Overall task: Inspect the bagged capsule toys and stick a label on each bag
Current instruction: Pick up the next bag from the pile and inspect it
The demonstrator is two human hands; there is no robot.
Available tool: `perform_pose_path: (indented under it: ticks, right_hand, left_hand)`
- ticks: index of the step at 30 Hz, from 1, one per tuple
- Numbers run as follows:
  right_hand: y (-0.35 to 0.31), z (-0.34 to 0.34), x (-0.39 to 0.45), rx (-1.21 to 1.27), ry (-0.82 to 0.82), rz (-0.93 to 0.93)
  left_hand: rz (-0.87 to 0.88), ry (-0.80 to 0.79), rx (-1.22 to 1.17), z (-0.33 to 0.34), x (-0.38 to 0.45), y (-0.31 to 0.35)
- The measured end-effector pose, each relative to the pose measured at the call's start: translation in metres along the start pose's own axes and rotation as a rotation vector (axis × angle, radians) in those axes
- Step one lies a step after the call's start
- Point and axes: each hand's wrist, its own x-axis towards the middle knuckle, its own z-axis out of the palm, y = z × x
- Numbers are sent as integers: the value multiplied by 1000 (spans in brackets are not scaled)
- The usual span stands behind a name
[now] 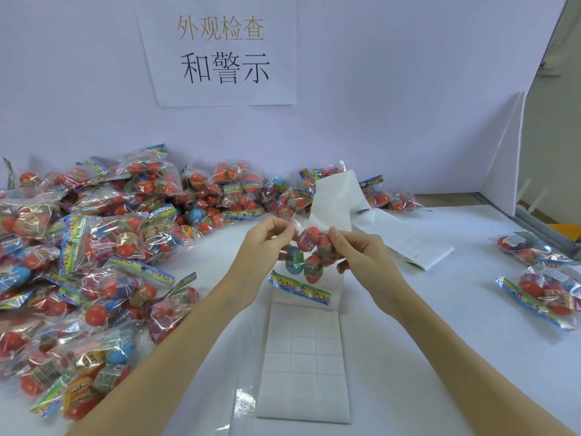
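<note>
Nearest on the white tabletop (408, 357) lies a label sheet (303, 363). Above it, the left hand (262, 247) and right hand (366, 258) hold a bag of capsule toys (309, 256) up, fingers pinching its clear plastic. A pile of bags (94, 247) fills the left; labelled bags (544, 278) lie right; a paper sign (220, 48) hangs far.

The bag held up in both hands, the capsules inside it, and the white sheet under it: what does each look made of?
Held bag: thin clear plastic film, glossy; it crinkles and glints. Capsules: likely hard moulded plastic, smooth and shiny, mostly red, one blue. White sheet: looks like paper label stock, matte, with cut grid lines; its backing curls upward behind the bag. Left hand and right hand both pinch the film.
</note>
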Motion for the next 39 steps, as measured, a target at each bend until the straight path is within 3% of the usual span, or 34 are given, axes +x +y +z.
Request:
perform_pose_path:
  ticks: [6,13,19,26,30,32,36,39]
  right_hand:
    - [-2,1,-1,-48,-43,-23]
    - [-1,1,0,-28,-40,30]
    - [0,1,0,76,-217,129]
    - [-2,-2,-2,22,-206,22]
    - [0,1,-1,-76,-144,30]
    - [2,1,0,-92,-125,18]
    - [3,1,1,-133,-37,-42]
    - [3,-5,4,-114,55,104]
  left_hand:
    - [29,23,22,1,-3,3]
    - [-28,28,-108,3,-3,3]
    - [-2,129,-141,-2,-2,2]
    - [82,-87,35,-4,-4,9]
    - [41,39,-29,-6,-3,8]
    - [25,24,-101,-5,-3,8]
    - [170,125,-127,1,-6,9]
    - [384,161,-12,1,-5,8]
